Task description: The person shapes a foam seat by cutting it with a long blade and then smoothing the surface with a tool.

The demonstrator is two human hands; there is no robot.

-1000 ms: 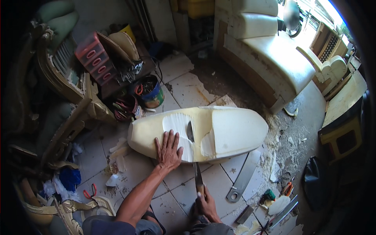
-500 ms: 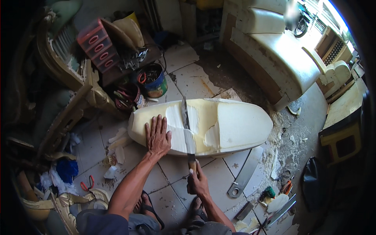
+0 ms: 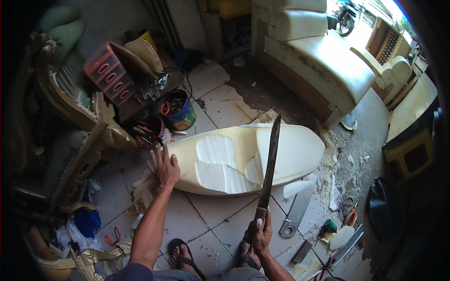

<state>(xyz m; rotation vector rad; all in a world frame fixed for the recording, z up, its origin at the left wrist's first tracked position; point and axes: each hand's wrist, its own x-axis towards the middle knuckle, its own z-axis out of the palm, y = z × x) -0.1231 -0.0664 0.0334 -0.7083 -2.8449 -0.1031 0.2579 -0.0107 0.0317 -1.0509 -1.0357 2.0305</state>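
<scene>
A long cream foam seat pad (image 3: 295, 157) lies across the tiles in front of me. Fresh white cut faces mark its middle. My right hand (image 3: 259, 232) grips the dark handle of a long-bladed knife (image 3: 271, 164). The blade points up and away, passing in front of the pad's right half. At the pad's left end is my left hand (image 3: 165, 169), its fingers spread; whether it touches the foam is hard to tell. A white foam slice (image 3: 296, 188) rests by the pad's near right edge, partly over a flat metal strip with a hole (image 3: 296, 213).
Behind the pad's left end stand a tool-filled bucket (image 3: 180, 114) and a red drawer unit (image 3: 110, 77). A carved chair frame (image 3: 75, 98) is at left, a cream bench seat (image 3: 323, 61) at back right. Red-handled scissors (image 3: 112, 236) and foam scraps (image 3: 333, 192) litter the floor.
The knife has come out of the foam and swung right. My left hand has slid left off the pad's middle. A slice now lies on the near right side, and the white cut area shows uncovered.
</scene>
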